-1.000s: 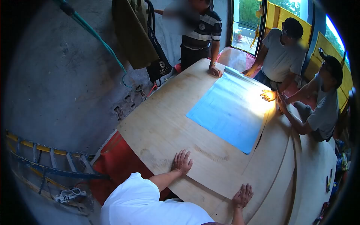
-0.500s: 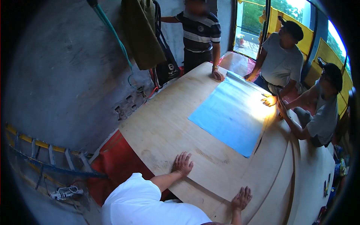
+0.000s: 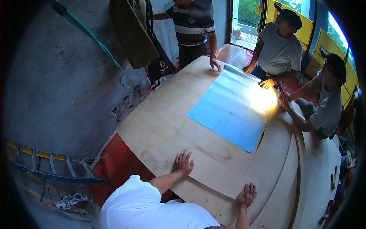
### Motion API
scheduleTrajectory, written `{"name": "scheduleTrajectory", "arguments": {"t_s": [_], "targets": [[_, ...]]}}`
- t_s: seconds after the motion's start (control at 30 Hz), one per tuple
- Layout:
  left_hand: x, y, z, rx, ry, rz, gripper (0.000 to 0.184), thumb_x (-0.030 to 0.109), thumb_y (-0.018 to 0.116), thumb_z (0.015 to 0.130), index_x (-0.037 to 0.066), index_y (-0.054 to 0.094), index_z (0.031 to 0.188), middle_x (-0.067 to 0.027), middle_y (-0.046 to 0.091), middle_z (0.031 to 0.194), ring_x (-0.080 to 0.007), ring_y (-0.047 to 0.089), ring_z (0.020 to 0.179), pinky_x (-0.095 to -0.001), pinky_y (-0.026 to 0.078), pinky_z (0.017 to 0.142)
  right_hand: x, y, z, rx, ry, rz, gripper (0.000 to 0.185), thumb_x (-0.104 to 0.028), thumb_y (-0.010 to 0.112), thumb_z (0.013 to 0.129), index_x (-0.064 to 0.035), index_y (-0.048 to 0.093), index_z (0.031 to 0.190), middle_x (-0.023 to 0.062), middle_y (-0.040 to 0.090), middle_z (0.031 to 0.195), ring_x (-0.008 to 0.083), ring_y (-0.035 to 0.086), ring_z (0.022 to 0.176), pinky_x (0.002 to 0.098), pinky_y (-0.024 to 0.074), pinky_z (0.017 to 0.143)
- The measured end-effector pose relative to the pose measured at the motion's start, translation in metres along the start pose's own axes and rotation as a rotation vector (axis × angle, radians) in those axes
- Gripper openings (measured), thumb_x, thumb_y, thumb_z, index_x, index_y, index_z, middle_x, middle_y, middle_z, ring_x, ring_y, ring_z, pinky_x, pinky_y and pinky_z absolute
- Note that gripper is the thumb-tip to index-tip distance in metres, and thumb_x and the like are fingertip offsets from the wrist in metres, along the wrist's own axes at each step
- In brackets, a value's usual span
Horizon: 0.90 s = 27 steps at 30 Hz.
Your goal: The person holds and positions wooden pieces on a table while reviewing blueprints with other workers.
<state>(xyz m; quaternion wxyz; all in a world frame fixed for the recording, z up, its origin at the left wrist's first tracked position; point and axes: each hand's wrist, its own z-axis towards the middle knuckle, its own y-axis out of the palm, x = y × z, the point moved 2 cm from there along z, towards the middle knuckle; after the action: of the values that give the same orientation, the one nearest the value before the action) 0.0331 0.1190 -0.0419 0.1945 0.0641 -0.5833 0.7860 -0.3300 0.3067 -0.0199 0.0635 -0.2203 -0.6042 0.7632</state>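
My left hand (image 3: 184,163) rests palm down on a large plywood sheet (image 3: 152,126), near its close edge, with the fingers spread. Farther right, my right hand (image 3: 247,195) also lies flat on the wood by the same edge. Neither hand holds anything. Beyond them, a blue printed paper sheet (image 3: 225,110) is spread on the plywood, its far end curled into a roll (image 3: 244,72). A bright patch of light falls on its right side. Another person's hand (image 3: 268,83) is at the roll's right end.
A person in a striped shirt (image 3: 192,28) stands at the far end; two people in grey shirts (image 3: 280,49) are at the right. A ladder (image 3: 53,164) lies left, near red sheeting (image 3: 122,164). A green hose (image 3: 95,42) hangs by the wall. Pliers (image 3: 333,178) lie at right.
The striped-shirt person's hand has come off the paper. A grey-shirted person's hand has moved back to the paper's rolled end. My hands stay on the plywood; the view has shifted slightly.
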Motion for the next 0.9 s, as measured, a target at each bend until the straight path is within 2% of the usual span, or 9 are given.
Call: {"name": "scheduleTrajectory", "arguments": {"t_s": [0.33,0.43,0.9], "targets": [[0.0019,-0.0024,-0.0005,-0.014,0.003,-0.009,0.054,0.034,0.058,0.088,0.011,0.046,0.135,-0.0185,0.045,0.14,-0.0351,0.039,0.135,-0.0536,0.027,0.113,-0.0022,-0.0027,0.0012,-0.012,0.007,-0.006,0.043,-0.015,0.053,0.088,-0.0144,0.057,0.131,0.0099,0.045,0.147,0.0297,0.034,0.142,0.058,0.0193,0.115],[0.0013,-0.0019,0.001,-0.025,0.004,0.017,0.056,0.036,0.058,0.086,0.012,0.045,0.135,-0.017,0.045,0.139,-0.0323,0.037,0.136,-0.0533,0.027,0.113,-0.001,-0.0023,0.0013,-0.008,0.002,-0.004,0.042,-0.016,0.055,0.087,-0.0138,0.058,0.13,0.011,0.045,0.147,0.0313,0.034,0.141,0.0584,0.0195,0.115],[0.0004,-0.0002,0.0006,-0.023,-0.002,0.014,0.056,0.037,0.057,0.087,0.012,0.046,0.135,-0.0172,0.045,0.139,-0.0325,0.038,0.135,-0.0537,0.026,0.113,-0.0009,-0.0017,0.0019,0.005,-0.006,-0.004,0.044,-0.017,0.055,0.086,-0.0141,0.058,0.129,0.0107,0.044,0.148,0.0308,0.033,0.142,0.0587,0.0195,0.115]]}}
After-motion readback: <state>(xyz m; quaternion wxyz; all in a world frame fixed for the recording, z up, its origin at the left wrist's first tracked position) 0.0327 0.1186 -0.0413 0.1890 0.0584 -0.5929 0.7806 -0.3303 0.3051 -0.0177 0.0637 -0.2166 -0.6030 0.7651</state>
